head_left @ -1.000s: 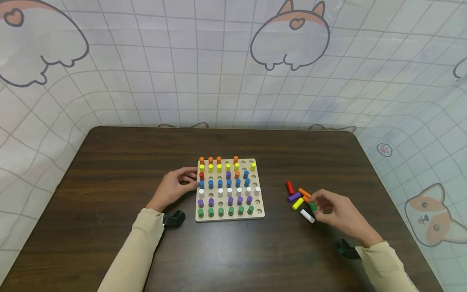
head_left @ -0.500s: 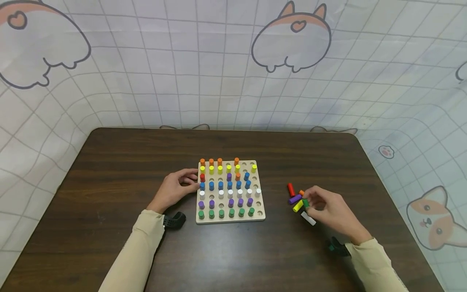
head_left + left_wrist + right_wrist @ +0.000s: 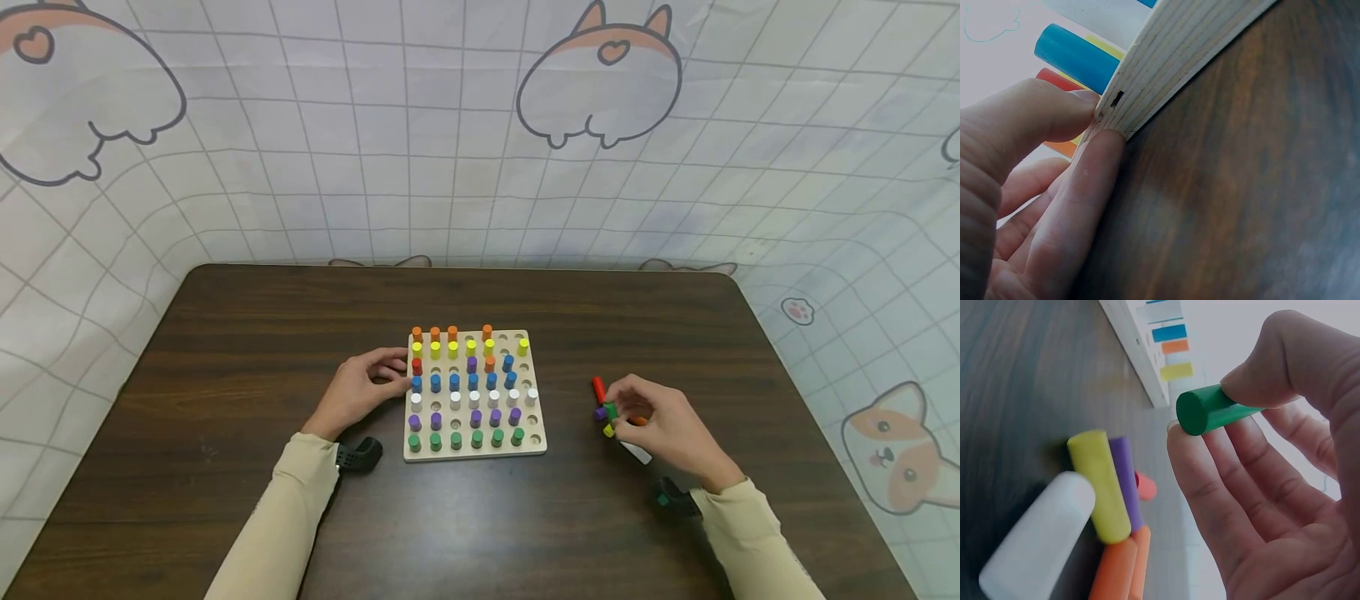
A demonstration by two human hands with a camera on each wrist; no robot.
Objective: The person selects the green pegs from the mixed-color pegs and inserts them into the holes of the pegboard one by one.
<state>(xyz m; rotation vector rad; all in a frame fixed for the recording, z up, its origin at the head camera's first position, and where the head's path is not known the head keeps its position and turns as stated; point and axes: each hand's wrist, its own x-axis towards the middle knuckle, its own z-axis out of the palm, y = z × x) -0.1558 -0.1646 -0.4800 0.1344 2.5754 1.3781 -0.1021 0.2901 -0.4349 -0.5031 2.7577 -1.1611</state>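
Observation:
My left hand (image 3: 352, 392) holds the left edge of a wooden pegboard (image 3: 540, 448). In the left wrist view the thumb lies at the board's upper edge beside a blue peg (image 3: 1079, 57), and the index fingertip touches its layered side. Rows of coloured pegs stand upright in the board, with several bare holes. Right of the board, my right hand (image 3: 671, 421) pinches a green peg (image 3: 1216, 411) between thumb and index finger, above the loose pegs. The other fingers of that hand are loosely bent.
Loose pegs lie on the dark wooden table (image 3: 300, 533) under the right hand: white (image 3: 1041, 537), yellow (image 3: 1100, 487), purple (image 3: 1125, 481), two orange (image 3: 1113, 569) and red (image 3: 598, 388). A grid-patterned cloth (image 3: 450, 167) hangs behind the table.
My right hand has moved left with the green peg, passing over the loose pegs towards the board. The left hand keeps its place at the board's edge.

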